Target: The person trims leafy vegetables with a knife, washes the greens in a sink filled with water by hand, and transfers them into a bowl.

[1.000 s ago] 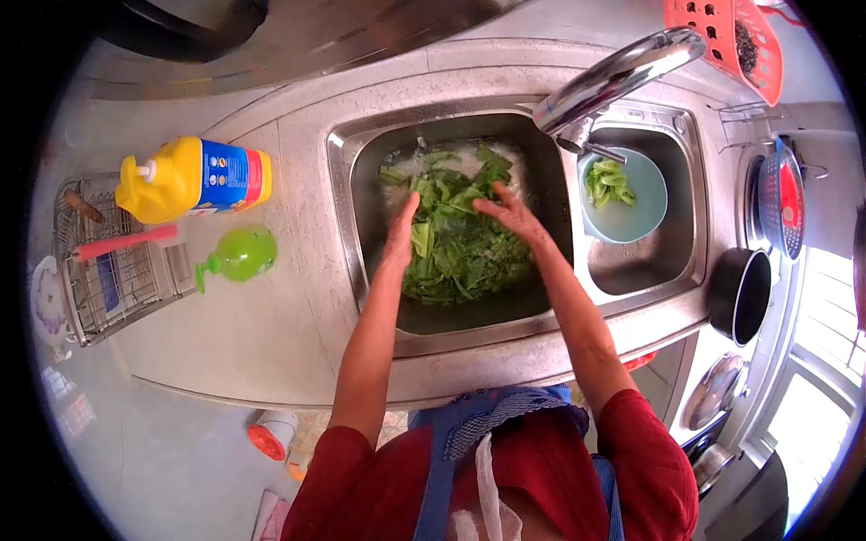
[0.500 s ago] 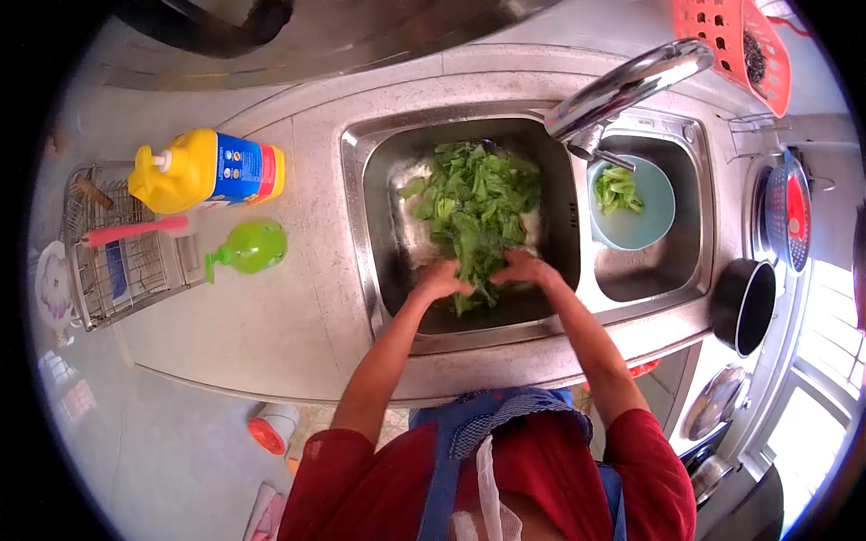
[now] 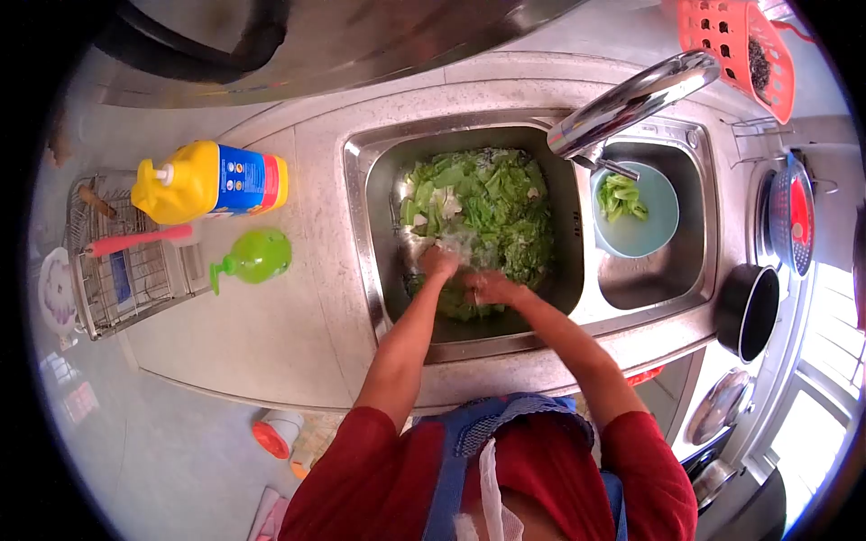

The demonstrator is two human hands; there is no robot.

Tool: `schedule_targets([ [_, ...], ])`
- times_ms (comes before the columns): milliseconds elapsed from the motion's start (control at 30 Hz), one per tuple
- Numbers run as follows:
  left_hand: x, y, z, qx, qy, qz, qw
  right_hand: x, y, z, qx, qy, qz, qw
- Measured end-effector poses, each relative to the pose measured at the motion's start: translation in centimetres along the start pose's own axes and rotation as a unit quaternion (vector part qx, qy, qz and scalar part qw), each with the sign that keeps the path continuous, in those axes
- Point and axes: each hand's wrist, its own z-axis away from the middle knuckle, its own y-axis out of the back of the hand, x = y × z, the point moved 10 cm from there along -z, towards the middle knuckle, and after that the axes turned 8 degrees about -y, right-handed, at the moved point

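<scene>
Leafy greens point(image 3: 507, 209) lie spread through water in the large left basin point(image 3: 382, 212) of a steel sink. My left hand point(image 3: 439, 261) is down among them at the near left, with water splashing just past its fingers, which are hidden. Close beside it, to the right, my right hand point(image 3: 490, 287) points inward over the near part of the leaves. Its fingers look bent but are smeared by motion. Whether either hand grips any leaves is not visible.
A chrome faucet point(image 3: 631, 101) arches over the divider. The right basin holds a pale blue bowl point(image 3: 651, 236) with cut green pieces point(image 3: 621, 198). Left on the counter stand a yellow jug point(image 3: 176, 185), a green pump bottle point(image 3: 259, 254) and a wire rack point(image 3: 144, 302). A black pot point(image 3: 749, 311) is right.
The greens have spread wider across the basin, and splashing shows by my left hand. Both hands have come closer together, the right one moving left and slightly nearer me.
</scene>
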Motion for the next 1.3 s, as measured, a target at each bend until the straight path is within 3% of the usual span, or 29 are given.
schedule_targets([
  [67,-0.6,-0.5,1.3,-0.052,-0.016,0.032,0.998,2.6,0.2,0.8,-0.001,-0.005,0.014,1.000],
  [133,0.4,2.6,1.8,0.093,-0.137,0.116,0.979,4.1,0.4,0.5,-0.005,-0.006,0.027,1.000],
  [167,2.6,4.7,4.2,0.047,-0.095,0.210,0.972,5.2,3.0,0.7,0.067,-0.060,-0.008,0.996],
  [200,3.4,5.8,5.3,0.047,-0.093,0.210,0.972,6.1,5.4,1.5,0.139,-0.114,-0.045,0.983],
  [233,4.0,6.0,5.9,0.026,-0.088,0.301,0.949,5.5,6.1,1.9,0.139,-0.114,-0.046,0.983],
  [267,4.4,5.8,6.1,0.005,-0.083,0.389,0.917,4.0,7.5,2.4,0.154,-0.031,-0.321,0.934],
  [300,5.4,5.1,5.9,-0.065,-0.121,0.437,0.889,3.0,9.1,3.0,0.157,0.055,-0.567,0.807],
  [400,7.1,4.8,6.3,-0.118,-0.161,0.494,0.846,0.6,9.4,3.0,0.106,0.026,-0.642,0.759],
  [567,6.8,4.5,6.4,-0.118,-0.151,0.432,0.881,2.2,8.4,1.0,0.119,0.015,-0.608,0.785],
  [633,5.2,2.6,5.2,-0.137,-0.129,0.411,0.892,4.2,8.0,1.1,0.127,-0.033,-0.544,0.829],
  [667,2.8,1.7,3.1,-0.073,-0.129,0.389,0.909,4.9,6.7,0.8,0.128,-0.033,-0.544,0.829],
  [700,1.4,1.7,2.0,-0.008,-0.129,0.365,0.922,7.4,5.4,1.1,0.217,-0.159,-0.291,0.918],
  [733,2.6,2.1,2.6,0.002,-0.172,-0.069,0.983,8.6,5.7,2.3,0.287,-0.270,-0.010,0.919],
  [800,2.1,-0.1,1.8,-0.074,-0.205,-0.267,0.939,7.5,6.5,4.2,0.338,-0.223,0.014,0.914],
  [833,1.5,-0.7,1.7,-0.077,-0.205,-0.264,0.939,6.5,7.0,5.3,0.381,-0.176,0.036,0.907],
  [867,2.5,1.4,2.2,-0.006,-0.205,-0.123,0.971,6.6,7.2,5.5,0.379,-0.178,0.036,0.907],
  [900,2.8,3.5,2.6,0.067,-0.200,0.020,0.977,6.9,6.9,4.8,0.334,-0.137,-0.126,0.924],
  [933,3.4,4.1,2.9,0.065,-0.200,0.019,0.977,6.8,6.4,4.1,0.280,-0.091,-0.287,0.912],
  [967,2.7,3.7,2.7,0.017,-0.153,0.144,0.978,5.2,6.2,3.8,0.210,-0.069,-0.392,0.893],
  [1000,3.2,3.6,3.3,-0.031,-0.104,0.266,0.958,4.0,6.3,3.8,0.211,-0.068,-0.394,0.892],
  [1067,4.6,4.1,4.4,-0.051,-0.119,0.244,0.961,1.8,6.6,4.0,0.194,-0.004,-0.622,0.759],
  [1133,5.5,3.4,4.8,-0.087,-0.175,0.317,0.928,0.5,7.6,4.9,0.210,0.001,-0.629,0.749],
  [1200,6.1,3.8,6.0,-0.109,-0.155,0.365,0.911,0.9,8.3,5.6,0.234,0.001,-0.632,0.739],
  [1300,8.3,4.0,8.4,-0.172,-0.141,0.427,0.877,0.1,8.9,6.8,0.228,0.030,-0.510,0.829],
])
